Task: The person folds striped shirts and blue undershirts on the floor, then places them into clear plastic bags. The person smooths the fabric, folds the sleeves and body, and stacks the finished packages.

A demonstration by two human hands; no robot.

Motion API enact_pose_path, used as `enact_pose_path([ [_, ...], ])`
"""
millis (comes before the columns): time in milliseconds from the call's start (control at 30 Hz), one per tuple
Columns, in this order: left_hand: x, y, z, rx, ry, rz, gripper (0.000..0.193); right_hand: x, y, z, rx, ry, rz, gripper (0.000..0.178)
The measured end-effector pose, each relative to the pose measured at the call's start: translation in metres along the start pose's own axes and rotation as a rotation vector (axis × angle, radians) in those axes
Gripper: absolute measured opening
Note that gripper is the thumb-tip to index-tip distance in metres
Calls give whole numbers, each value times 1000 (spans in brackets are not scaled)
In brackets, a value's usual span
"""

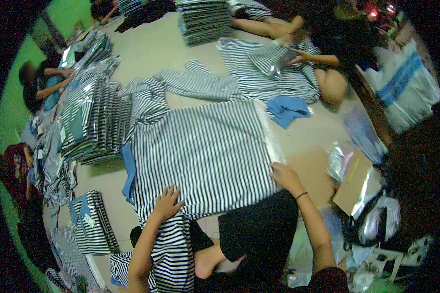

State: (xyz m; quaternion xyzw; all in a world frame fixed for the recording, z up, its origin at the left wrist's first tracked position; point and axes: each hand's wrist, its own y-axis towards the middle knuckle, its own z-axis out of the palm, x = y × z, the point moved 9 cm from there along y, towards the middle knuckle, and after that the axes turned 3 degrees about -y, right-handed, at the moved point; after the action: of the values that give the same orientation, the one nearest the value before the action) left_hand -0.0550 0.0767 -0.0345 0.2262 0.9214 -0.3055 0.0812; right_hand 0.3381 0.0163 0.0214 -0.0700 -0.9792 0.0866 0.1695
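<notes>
A black-and-white striped shirt (200, 151) is spread flat on the floor in front of me, with a strip of blue cloth (128, 168) showing at its left edge. My left hand (168, 202) lies on its near left part, fingers spread, where a striped sleeve (173, 249) trails toward me. At the near right corner, my right hand (287, 177) rests on the shirt's edge with fingers stretched out. A whitish strip (273, 139), perhaps clear plastic, runs along that side beyond my right hand.
Stacks of folded, bagged striped shirts (95, 122) stand left, with another stack (203, 22) at the far side. A single folded shirt (93, 222) lies near left. Across from me, a co-worker's hand (300, 57) handles striped cloth. Blue cloth (288, 110) and cardboard (354, 183) lie right.
</notes>
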Motion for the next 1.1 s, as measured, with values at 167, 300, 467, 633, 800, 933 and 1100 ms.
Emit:
enact_pose_path([
  [167, 9, -76, -16, -11, -132, -214, 46, -85, -118, 7, -175, 419, 467, 25],
  [300, -18, -121, -28, -188, -50, -256, 45, -59, -161, 23, -347, 317, 217, 26],
  [467, -48, -149, -15, -550, -89, -90, 46, -59, -164, 39, -428, 106, 300, 36],
  [633, -40, -153, -10, -674, -219, -35, 44, -73, -149, 56, -146, -242, 393, 45],
  [800, -39, -153, -8, -719, -186, -54, 37, -81, -139, 73, -95, -38, 323, 43],
  [933, -37, -145, -4, -630, -136, -38, 34, -97, -136, 82, -105, 30, 288, 39],
  [1100, -36, -144, 0, -634, -162, -79, 35, -98, -141, 63, -132, 108, 266, 34],
])
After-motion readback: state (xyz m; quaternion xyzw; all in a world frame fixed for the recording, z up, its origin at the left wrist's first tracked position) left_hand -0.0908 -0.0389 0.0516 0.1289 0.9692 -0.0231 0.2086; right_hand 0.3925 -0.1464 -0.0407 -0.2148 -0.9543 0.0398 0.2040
